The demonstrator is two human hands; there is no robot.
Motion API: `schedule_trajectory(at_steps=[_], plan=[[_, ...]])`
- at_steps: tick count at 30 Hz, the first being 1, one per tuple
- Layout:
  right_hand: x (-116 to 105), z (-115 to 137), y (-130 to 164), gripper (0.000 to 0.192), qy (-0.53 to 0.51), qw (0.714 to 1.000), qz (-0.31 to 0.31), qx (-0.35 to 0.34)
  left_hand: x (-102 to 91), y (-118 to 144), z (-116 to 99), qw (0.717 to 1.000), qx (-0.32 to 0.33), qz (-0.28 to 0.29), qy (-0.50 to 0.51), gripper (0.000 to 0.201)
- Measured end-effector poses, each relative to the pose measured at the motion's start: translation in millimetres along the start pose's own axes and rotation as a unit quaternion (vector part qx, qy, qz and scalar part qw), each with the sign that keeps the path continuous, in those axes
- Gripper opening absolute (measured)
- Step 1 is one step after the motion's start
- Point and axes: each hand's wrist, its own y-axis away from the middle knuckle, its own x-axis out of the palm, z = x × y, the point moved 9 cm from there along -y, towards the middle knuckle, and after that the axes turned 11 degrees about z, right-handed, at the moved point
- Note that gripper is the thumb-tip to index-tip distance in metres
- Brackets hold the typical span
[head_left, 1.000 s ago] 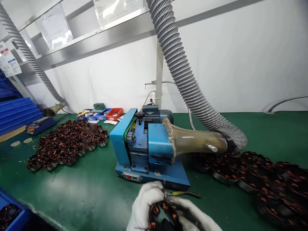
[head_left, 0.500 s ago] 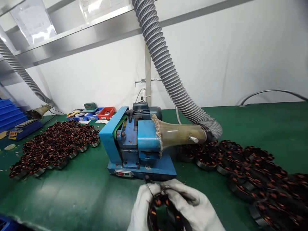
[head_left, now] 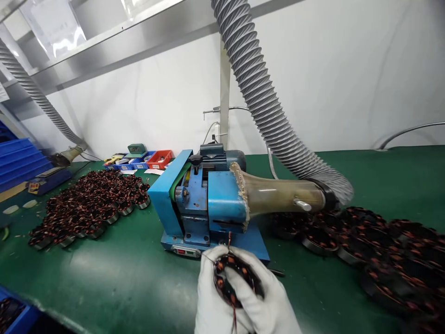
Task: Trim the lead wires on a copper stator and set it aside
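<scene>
White wall (head_left: 167, 93) and a metal shelf (head_left: 114, 37) stand behind a green surface (head_left: 121, 283). At the bottom centre, two hands in white gloves hold a ring-shaped wound stator (head_left: 219, 282), dark with copper-coloured coils, just in front of a blue machine (head_left: 225, 197). The fingers of the left hand (head_left: 210, 287) are closed on the ring's left side; those of the right hand (head_left: 266, 297) grip its right side, with one finger lying across the opening. One wire lead (head_left: 229, 240) points up from the ring towards the machine, and another (head_left: 234, 317) hangs below it. The machine has a red and green switch (head_left: 187, 252) on its base and a motor (head_left: 236, 160) at the back. An amber duct (head_left: 285, 194) runs right from it to a grey corrugated hose (head_left: 257, 88) that climbs out of view. To the left lies a heap of similar stators (head_left: 93, 204), with small blue bins (head_left: 141, 163) and a red bin (head_left: 160, 159) behind it. More stators, partly blurred, crowd the surface at right.
</scene>
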Motion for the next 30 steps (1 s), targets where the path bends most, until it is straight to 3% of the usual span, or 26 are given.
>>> schedule_trajectory(at_steps=[4,9,15,19,24,27,30], plan=[[2,-1,-22,0.034,0.018,1.000,-0.007,0.017,5.4,-32,13,0.992,-0.028,0.002,0.125,0.027],[-11,10,-37,0.036,0.025,0.997,-0.034,0.062,3.7,-51,11,0.994,0.003,0.022,0.104,0.027],[-13,14,-34,0.036,-0.009,0.997,-0.046,0.062,15.7,-45,-4,0.997,0.014,0.035,0.063,0.026],[-16,16,-33,0.033,-0.003,0.996,-0.061,0.065,26.1,-39,-14,0.997,0.020,0.061,0.045,0.041],[-9,16,-33,0.034,0.008,0.996,-0.045,0.073,15.1,-43,-5,0.996,0.003,0.056,0.067,0.031],[-8,14,-33,0.036,0.012,0.996,-0.044,0.078,11.7,-45,-5,0.996,0.001,0.059,0.060,0.038],[-9,13,-34,0.039,-0.003,0.995,-0.046,0.087,13.4,-46,-6,0.997,-0.007,0.049,0.058,0.033]])
